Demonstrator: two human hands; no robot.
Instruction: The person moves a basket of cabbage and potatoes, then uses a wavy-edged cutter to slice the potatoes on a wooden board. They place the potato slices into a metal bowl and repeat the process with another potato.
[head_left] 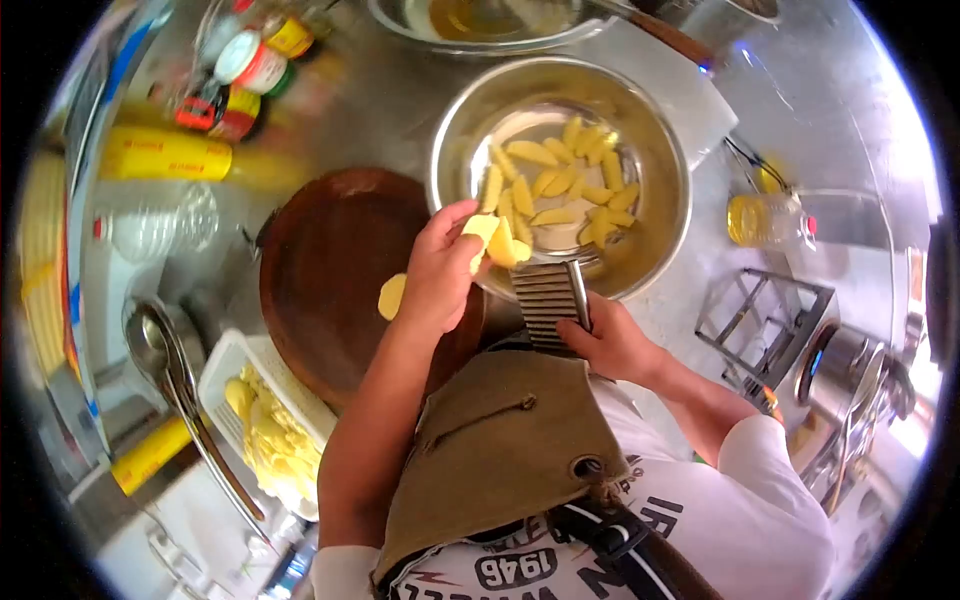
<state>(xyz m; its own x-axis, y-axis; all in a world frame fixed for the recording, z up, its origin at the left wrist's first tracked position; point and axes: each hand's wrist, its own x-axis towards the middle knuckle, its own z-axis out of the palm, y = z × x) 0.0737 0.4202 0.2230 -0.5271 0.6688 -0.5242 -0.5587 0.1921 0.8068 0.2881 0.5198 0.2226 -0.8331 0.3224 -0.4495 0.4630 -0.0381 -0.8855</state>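
My left hand [440, 265] is closed around a few yellow potato pieces [503, 246], held over the near left rim of a steel bowl [460, 130]. Crinkle-edged potato wedges [553, 180] lie scattered inside the bowl. My right hand [612, 338] grips a crinkle cutter [548, 302], its ridged metal blade just below the potato pieces at the bowl's near edge. To the left, a round brown chopping board [340, 250] carries one potato slice [392, 297] beside my left wrist.
A white basket [228, 370] of peeled potatoes stands at lower left, near a metal ladle [155, 335]. Another metal basin [490, 45] is behind the bowl. Jars [250, 62] sit at upper left; an oil bottle [765, 220] and a burner stand [765, 320] are right.
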